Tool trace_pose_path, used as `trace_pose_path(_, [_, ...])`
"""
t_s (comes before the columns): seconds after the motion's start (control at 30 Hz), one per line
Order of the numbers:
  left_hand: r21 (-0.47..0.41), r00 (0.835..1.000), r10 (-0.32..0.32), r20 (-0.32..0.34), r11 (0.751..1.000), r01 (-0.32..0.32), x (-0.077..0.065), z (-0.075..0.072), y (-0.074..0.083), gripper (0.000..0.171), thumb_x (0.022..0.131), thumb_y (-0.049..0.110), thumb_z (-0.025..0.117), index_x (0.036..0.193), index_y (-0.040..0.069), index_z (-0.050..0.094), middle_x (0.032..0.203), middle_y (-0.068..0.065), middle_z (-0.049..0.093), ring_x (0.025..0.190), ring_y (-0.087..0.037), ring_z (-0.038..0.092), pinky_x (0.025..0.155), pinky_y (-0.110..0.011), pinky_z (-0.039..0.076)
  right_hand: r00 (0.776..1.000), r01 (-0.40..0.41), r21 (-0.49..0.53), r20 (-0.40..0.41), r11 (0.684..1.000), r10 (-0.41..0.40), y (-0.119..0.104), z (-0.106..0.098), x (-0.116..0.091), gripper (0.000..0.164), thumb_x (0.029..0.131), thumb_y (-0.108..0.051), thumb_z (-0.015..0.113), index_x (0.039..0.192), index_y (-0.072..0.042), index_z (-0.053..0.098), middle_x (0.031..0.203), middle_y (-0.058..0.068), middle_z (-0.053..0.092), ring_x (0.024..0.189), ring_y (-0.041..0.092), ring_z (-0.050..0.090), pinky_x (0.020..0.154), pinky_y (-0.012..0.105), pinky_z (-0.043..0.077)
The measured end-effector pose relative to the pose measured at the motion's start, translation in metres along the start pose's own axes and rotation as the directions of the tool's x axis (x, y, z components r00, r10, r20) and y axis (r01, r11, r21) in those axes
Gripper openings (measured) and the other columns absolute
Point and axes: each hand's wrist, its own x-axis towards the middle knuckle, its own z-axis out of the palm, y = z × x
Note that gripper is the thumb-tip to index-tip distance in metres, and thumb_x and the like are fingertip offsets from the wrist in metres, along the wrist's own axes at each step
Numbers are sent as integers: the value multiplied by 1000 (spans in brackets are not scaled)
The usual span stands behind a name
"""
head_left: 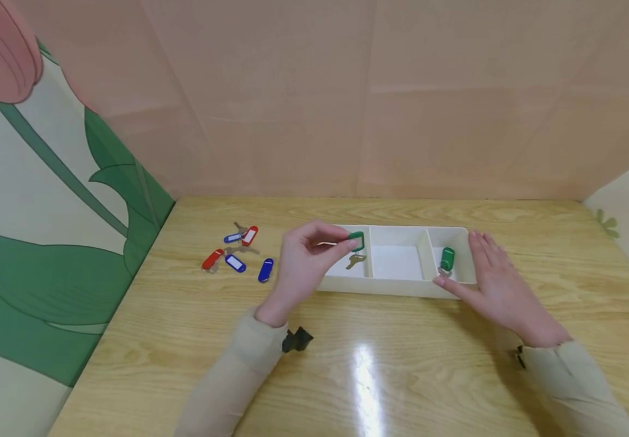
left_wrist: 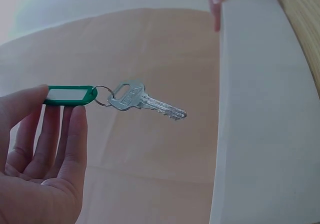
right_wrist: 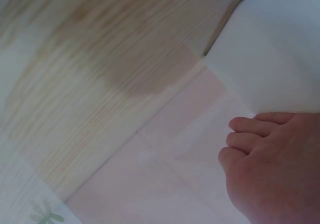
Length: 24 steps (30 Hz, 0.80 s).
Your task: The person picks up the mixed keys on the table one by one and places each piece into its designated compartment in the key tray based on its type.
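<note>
My left hand [head_left: 304,262] pinches a green key tag [head_left: 356,236] between thumb and fingers, over the left compartment of a white three-compartment box [head_left: 385,287]. A metal key [head_left: 355,261] hangs from the tag; in the left wrist view the key [left_wrist: 131,96] and its ring show plainly. At the box's right end, my right hand [head_left: 502,291] rests with straight fingers along the outer wall and the thumb at the front rim. Inside the right compartment lies another green key tag [head_left: 447,258], its key partly hidden. The right wrist view shows the fingers [right_wrist: 247,143] against the white wall.
Left of the box on the wooden table [head_left: 145,340], several tagged keys lie loosely grouped: a red tag [head_left: 213,260], another red tag [head_left: 250,235], a blue tag [head_left: 235,263] and a blue tag [head_left: 265,270] among them. A pink-covered wall [head_left: 369,121] rises behind the table.
</note>
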Motion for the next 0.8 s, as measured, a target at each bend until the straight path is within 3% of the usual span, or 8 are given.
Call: trace_pose_path(0.8, [-52,996,-36,79,998,40,9,35,-5,14,86,3,82,97,-1,74,95,-8,73,84,-16,71,79,-37,61,1000,-12,-5,-5,1000,12,-3,-1,0,113,92,-57,68,160,6,4,162,34,10,152,43,-2,121,49,-6])
